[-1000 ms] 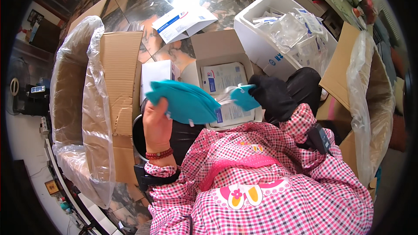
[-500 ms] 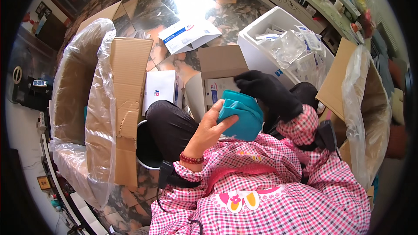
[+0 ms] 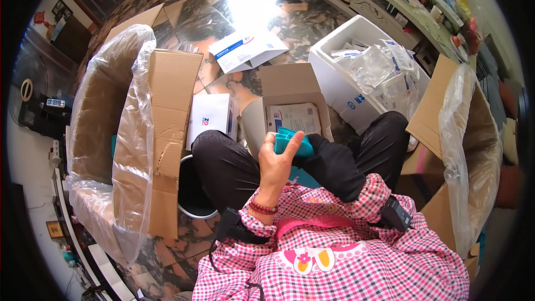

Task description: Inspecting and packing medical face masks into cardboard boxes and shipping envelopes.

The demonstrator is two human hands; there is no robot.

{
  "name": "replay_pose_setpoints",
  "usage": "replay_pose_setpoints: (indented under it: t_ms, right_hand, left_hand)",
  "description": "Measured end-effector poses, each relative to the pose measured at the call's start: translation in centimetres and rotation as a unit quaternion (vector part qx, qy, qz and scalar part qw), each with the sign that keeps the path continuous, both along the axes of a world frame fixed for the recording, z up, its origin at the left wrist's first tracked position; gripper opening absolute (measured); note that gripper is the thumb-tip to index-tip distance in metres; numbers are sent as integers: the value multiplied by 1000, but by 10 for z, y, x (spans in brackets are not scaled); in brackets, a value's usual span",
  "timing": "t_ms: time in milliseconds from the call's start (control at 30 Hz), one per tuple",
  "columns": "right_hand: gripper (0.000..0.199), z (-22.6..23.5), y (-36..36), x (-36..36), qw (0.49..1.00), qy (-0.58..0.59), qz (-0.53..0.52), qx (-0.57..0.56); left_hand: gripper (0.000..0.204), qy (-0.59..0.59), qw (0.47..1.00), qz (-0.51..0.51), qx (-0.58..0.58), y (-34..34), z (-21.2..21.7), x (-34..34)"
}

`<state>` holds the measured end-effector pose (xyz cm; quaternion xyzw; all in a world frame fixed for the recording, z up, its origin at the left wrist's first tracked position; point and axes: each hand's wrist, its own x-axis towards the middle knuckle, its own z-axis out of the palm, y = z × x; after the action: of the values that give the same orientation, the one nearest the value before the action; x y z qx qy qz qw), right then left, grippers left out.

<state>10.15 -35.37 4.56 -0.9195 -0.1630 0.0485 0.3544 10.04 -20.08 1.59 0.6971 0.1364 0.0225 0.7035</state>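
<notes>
While the left hand (image 3: pixel 277 161) pinches the folded teal fabric (image 3: pixel 302 148) between thumb and fingers, the black-gloved right hand (image 3: pixel 333 168) covers its right end, that grip's closure unclear; the fabric, long axis partly hidden, sits before the open carton (image 3: pixel 287 82).

Teal fabric (image 3: pixel 306 148), black glove (image 3: pixel 335 171), pink-black-white checked smock (image 3: pixel 362 251), red bracelet (image 3: pixel 263 208), brown cartons (image 3: pixel 174 95)

Folded in layers into a compact teal bundle (image 3: pixel 304 147), held in left hand (image 3: pixel 274 161), covered at one end by black-gloved right hand (image 3: pixel 334 168)
</notes>
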Motion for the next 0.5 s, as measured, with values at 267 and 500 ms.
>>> replay_pose_setpoints:
  t_ms: [267,500]
  right_hand:
    - [42,-12,6,-13,996,-80,-22,14]
    - [53,-26,-33,-18,980,179,67,-57]
  left_hand:
    - [26,-29,998,48,40,4,-36,-6]
    - [24,18,999,-32,17,-1,-42,-36]
